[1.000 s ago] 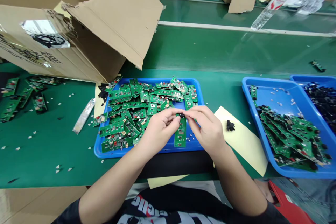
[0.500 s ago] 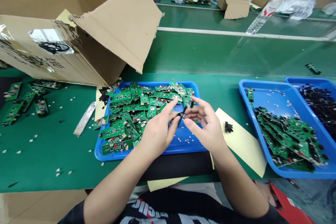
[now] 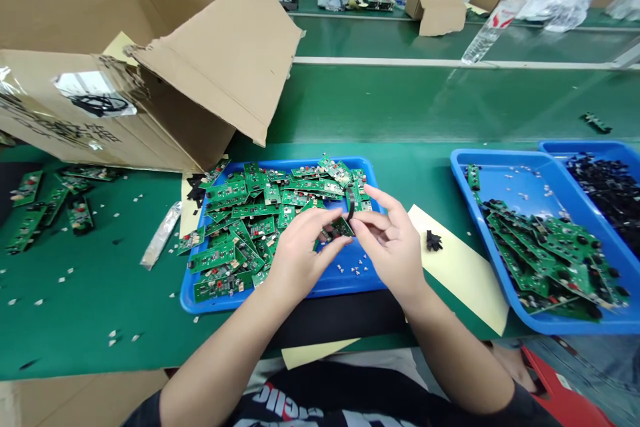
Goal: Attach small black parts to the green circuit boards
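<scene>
The green desk (image 3: 85, 330) has a smooth, faintly glossy top, with a flat black sheet (image 3: 340, 321) along its front edge. Beyond it, over the right half of a blue plastic tray (image 3: 185, 290), the left hand (image 3: 295, 257) has its grip closed on a green circuit board (image 3: 343, 227), partly hidden by fingers. The right hand (image 3: 393, 247) has its grip pinched at the lower end of a thin, curved black strip (image 3: 351, 200), forefinger raised. Rigid loose boards (image 3: 215, 257) heap toward the tray's left edge. Farther back, near the desk's left corner, stands a creased, torn cardboard carton (image 3: 225, 47).
</scene>
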The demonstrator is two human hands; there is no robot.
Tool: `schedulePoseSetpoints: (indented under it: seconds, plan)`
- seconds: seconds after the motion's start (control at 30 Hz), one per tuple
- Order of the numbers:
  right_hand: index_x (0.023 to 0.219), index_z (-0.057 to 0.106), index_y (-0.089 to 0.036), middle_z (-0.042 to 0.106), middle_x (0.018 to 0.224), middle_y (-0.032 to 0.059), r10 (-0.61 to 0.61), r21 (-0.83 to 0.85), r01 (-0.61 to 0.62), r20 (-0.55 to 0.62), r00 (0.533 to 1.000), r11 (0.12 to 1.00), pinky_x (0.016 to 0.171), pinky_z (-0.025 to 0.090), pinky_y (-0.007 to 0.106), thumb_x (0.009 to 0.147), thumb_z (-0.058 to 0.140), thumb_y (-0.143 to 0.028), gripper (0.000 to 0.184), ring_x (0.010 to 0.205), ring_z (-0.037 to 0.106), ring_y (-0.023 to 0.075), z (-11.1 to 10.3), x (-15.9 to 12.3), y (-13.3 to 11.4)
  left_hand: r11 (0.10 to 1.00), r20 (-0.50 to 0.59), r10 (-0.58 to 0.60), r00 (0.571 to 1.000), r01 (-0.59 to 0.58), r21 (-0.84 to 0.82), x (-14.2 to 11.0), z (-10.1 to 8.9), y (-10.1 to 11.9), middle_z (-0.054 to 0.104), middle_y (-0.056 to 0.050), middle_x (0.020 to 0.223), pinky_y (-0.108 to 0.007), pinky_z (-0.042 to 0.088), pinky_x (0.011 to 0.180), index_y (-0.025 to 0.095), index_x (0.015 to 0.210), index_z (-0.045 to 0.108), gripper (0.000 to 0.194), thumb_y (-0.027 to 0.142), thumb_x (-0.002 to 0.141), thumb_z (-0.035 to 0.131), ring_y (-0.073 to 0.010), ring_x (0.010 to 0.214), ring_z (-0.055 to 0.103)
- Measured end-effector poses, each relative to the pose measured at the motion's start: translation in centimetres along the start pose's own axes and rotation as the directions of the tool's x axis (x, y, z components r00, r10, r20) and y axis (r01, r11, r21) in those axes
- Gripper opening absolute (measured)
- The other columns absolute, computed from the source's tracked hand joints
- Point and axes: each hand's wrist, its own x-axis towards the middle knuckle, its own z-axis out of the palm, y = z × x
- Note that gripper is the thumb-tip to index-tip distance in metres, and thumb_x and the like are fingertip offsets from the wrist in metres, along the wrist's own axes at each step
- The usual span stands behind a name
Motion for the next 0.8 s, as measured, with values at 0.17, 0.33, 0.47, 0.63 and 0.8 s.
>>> schedulePoseSetpoints:
  seconds: [0.17,0.33,0.47,0.63,0.8]
  plan:
    - [0.127,0.042,-0.024,0.069,0.099,0.0054,-0.055,0.118,0.057,-0.02,0.998,0.991,0.079,0.059,0.033,0.084,0.057,-0.022,0.046,0.085,0.069,0.016,0.1,-0.2,-0.3,0.98,-0.065,0.154,0.986,-0.144,0.136,0.4,-0.4,-0.1,0.07,-0.008,0.092,-0.031,0.055,0.074,0.015,0.106,0.061,0.025,0.024,0.083,0.066,-0.017,0.084,0.066]
    - [0.116,0.046,-0.022,0.067,0.075,0.0,0.278,0.434,-0.303,0.121,0.953,0.849,0.056,0.056,0.027,0.09,0.043,-0.051,0.038,0.062,0.068,0.0142,-0.8,1.2,-1.0,0.922,-0.103,0.333,0.937,-0.301,0.243,0.4,-1.2,-0.4,0.07,-0.005,0.096,-0.039,0.052,0.087,0.021,0.104,0.062,0.028,0.011,0.078,0.067,-0.0198,0.095,0.066]
    - [0.105,0.055,-0.017,0.061,0.054,-0.0024,0.441,0.357,-0.631,0.486,0.755,0.688,0.044,0.05,0.024,0.083,0.042,-0.07,0.059,0.044,0.062,0.0132,-1.5,1.7,-1.3,0.87,-0.018,0.426,0.905,-0.404,0.283,0.3,-1.6,-0.3,0.071,-0.005,0.095,-0.045,0.047,0.097,0.021,0.099,0.065,0.026,0.007,0.078,0.065,-0.0213,0.102,0.065]
    - [0.11,0.055,-0.018,0.068,0.061,-0.0038,0.329,0.393,-0.605,0.575,0.75,0.692,0.055,0.054,0.021,0.073,0.076,-0.035,0.045,0.054,0.067,0.0109,-1.7,1.1,-1.2,0.867,-0.006,0.425,0.905,-0.405,0.29,0.6,-1.9,-0.2,0.071,-0.004,0.092,-0.044,0.048,0.096,0.022,0.097,0.066,0.022,0.008,0.08,0.063,-0.0203,0.098,0.067]
    - [0.104,0.057,-0.017,0.069,0.063,-0.0044,0.307,0.457,-0.565,0.523,0.795,0.687,0.056,0.055,0.02,0.077,0.072,-0.027,0.033,0.056,0.067,0.0094,-1.2,0.9,-1.2,0.887,-0.046,0.401,0.915,-0.375,0.271,0.5,-1.9,-0.6,0.07,-0.007,0.096,-0.042,0.053,0.092,0.018,0.101,0.064,0.028,0.007,0.076,0.068,-0.0204,0.096,0.068]
